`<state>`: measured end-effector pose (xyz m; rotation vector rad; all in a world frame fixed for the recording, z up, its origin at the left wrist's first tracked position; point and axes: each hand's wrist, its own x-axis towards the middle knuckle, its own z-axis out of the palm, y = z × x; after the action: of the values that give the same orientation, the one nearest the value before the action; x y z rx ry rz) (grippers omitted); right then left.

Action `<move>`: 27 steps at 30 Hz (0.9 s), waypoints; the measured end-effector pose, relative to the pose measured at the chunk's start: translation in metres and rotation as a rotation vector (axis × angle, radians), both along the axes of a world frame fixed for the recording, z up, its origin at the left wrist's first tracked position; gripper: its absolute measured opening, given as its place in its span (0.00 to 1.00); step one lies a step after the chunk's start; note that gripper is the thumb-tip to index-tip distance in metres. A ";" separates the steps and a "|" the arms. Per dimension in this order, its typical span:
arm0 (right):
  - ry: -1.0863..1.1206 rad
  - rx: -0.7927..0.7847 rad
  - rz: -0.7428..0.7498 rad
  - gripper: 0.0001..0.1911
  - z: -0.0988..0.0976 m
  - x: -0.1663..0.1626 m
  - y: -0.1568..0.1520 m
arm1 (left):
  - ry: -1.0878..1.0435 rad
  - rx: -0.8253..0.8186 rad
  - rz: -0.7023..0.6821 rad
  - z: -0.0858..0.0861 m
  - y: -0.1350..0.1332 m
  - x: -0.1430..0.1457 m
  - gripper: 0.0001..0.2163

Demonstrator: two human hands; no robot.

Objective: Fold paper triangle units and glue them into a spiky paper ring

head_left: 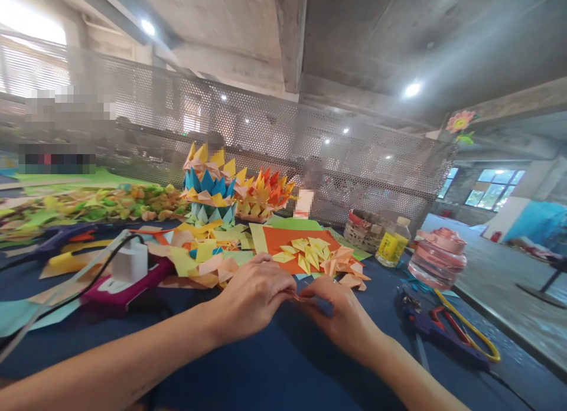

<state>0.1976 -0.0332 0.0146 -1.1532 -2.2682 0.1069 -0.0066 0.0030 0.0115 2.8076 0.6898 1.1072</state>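
My left hand and my right hand meet above the dark blue table, fingers pinched together. Between them is a small piece of pinkish-orange paper, mostly covered by the fingertips. Just beyond the hands, folded yellow paper pieces rest on an orange sheet. Beside these lie folded peach paper pieces. More loose peach and yellow paper is scattered behind my left hand.
Layered folded-paper lotuses stand at the back. On the left are a magenta power strip with a white plug and cables. To the right are a basket, a yellow-labelled bottle, a pink water bottle and a glue gun.
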 end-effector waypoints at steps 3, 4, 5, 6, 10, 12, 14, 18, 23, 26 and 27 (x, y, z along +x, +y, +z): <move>-0.034 0.038 -0.007 0.03 -0.002 0.000 0.000 | 0.000 0.003 0.000 -0.001 -0.001 0.001 0.07; -0.044 0.054 -0.008 0.04 -0.002 0.000 0.000 | -0.011 0.008 0.000 -0.001 -0.001 0.001 0.07; -0.055 0.074 -0.006 0.04 -0.002 0.000 -0.001 | -0.026 0.014 0.001 -0.002 -0.002 0.001 0.06; -0.066 0.097 0.000 0.05 -0.002 0.000 -0.001 | -0.040 0.019 0.005 -0.002 -0.002 0.002 0.05; -0.109 0.172 0.042 0.05 -0.002 -0.002 -0.003 | -0.025 0.034 0.015 -0.001 -0.006 0.005 0.04; -0.138 0.190 0.051 0.05 -0.002 -0.004 -0.004 | 0.012 0.044 0.015 -0.001 -0.006 0.006 0.03; -0.165 0.197 0.058 0.06 -0.003 -0.005 -0.004 | 0.042 0.056 0.018 -0.002 -0.005 0.007 0.03; -0.172 0.166 0.064 0.06 -0.003 -0.007 -0.005 | 0.046 0.070 0.013 -0.005 -0.004 0.007 0.07; -0.190 0.100 0.068 0.03 -0.001 -0.008 -0.005 | 0.039 0.076 0.013 -0.006 -0.004 0.007 0.08; -0.189 0.098 0.061 0.03 -0.002 -0.008 -0.005 | 0.037 0.074 0.000 -0.005 -0.005 0.009 0.07; -0.191 0.097 0.055 0.04 -0.002 -0.008 -0.006 | 0.033 0.077 -0.010 -0.005 -0.005 0.009 0.07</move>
<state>0.1893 -0.0389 0.0121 -1.0912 -2.4435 -0.0953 0.0024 -0.0018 0.0066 2.8961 0.6495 1.1113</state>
